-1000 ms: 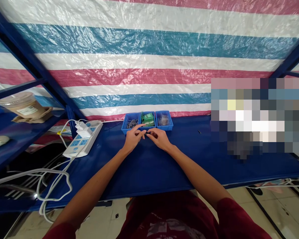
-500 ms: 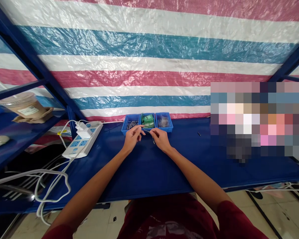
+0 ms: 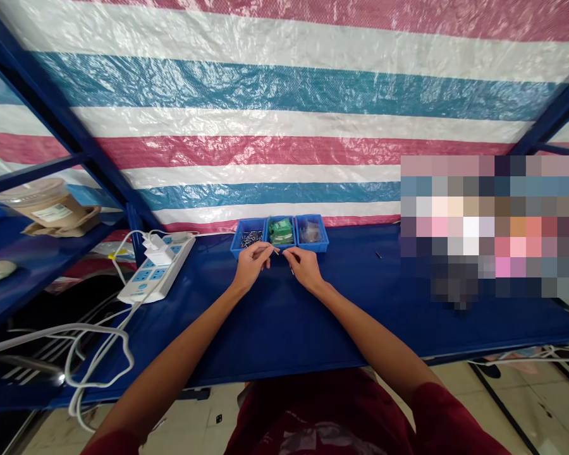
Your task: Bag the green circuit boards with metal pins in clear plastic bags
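My left hand [image 3: 253, 264] is closed in a pinch, with a small thin brass-coloured piece [image 3: 275, 251] at its fingertips. Just to the right, the fingers of my right hand [image 3: 306, 266] are pinched together. A slim, light-coloured piece [image 3: 292, 272] shows below those fingers; it is too small to name. A narrow gap separates the two hands. Right behind them stand three joined blue bins: the left bin [image 3: 234, 246] holds small dark and silvery screw-like parts [image 3: 251, 239], the middle one green packets [image 3: 281, 230], the right one clear plastic bags [image 3: 312, 232].
A small dark pin-like part [image 3: 378, 254] lies on the blue table [image 3: 284, 328] to the right. A white power strip [image 3: 160, 268] with a plugged-in charger and loose white cables [image 3: 128, 341] occupies the left. A lidded cup [image 3: 45, 203] stands on the side shelf.
My hands have drawn slightly apart at the fingertips. The thin piece that spanned between them now shows only at my left fingertips. The bins have stayed put.
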### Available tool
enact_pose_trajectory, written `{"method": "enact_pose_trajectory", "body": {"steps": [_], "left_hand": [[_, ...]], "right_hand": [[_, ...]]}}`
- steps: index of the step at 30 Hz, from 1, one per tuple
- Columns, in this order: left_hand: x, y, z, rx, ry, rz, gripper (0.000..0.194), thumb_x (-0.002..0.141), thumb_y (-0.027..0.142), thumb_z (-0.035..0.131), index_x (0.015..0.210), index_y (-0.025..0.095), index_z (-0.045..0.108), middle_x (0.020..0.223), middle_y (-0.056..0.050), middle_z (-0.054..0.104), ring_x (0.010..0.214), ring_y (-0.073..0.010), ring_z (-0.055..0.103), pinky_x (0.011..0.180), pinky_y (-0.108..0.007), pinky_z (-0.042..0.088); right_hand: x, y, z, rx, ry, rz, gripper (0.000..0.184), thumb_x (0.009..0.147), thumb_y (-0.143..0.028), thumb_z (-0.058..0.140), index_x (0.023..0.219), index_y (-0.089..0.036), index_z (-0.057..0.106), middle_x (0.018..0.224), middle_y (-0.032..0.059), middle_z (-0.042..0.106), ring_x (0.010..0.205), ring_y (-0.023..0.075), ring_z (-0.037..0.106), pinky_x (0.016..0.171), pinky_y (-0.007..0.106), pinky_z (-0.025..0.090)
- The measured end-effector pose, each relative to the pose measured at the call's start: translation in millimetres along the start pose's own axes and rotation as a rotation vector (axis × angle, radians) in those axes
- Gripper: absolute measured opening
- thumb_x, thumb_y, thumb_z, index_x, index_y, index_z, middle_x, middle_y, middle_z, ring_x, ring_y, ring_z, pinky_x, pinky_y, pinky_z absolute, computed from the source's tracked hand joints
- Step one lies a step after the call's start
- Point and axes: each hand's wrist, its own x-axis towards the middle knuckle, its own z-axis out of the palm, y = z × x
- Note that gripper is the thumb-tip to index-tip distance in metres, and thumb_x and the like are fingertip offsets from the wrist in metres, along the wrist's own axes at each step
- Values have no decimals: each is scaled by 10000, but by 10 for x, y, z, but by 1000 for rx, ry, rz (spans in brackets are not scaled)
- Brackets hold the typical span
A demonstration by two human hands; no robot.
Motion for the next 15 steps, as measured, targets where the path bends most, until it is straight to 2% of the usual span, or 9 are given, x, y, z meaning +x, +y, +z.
{"method": "enact_pose_trajectory", "body": {"steps": [3,9,12,15], "left_hand": [[15,-36,-37,81,91,51,255,829,403,603,838,149,630,749,-45,704,429,-78,468,430,-215,387],[40,-68,-159,614,191,329,235,886,332,533,936,173,699,773,-25,694,505,-91,490,588,-234,432],[67,-71,-220,722,257,431,263,922,332,501,997,184,705,845,-39,687,564,-99,528,626,-231,432],[108,-123,-299,779,362,447,282,936,358,490,995,185,705,869,-48,690,608,-115,565,646,-236,433]], "right_hand": [[8,30,-26,-6,44,14,335,927,-386,432,853,-176,683,606,-4,607,562,137,548,601,231,392],[22,64,-56,-30,41,8,312,920,-351,432,831,-178,675,583,-9,592,550,141,546,588,236,382],[24,69,-55,-50,40,8,309,916,-344,432,821,-182,677,602,-1,613,562,146,552,594,240,386],[27,77,-50,-67,42,11,312,914,-346,432,819,-184,680,635,9,636,582,152,564,607,244,395]]}}
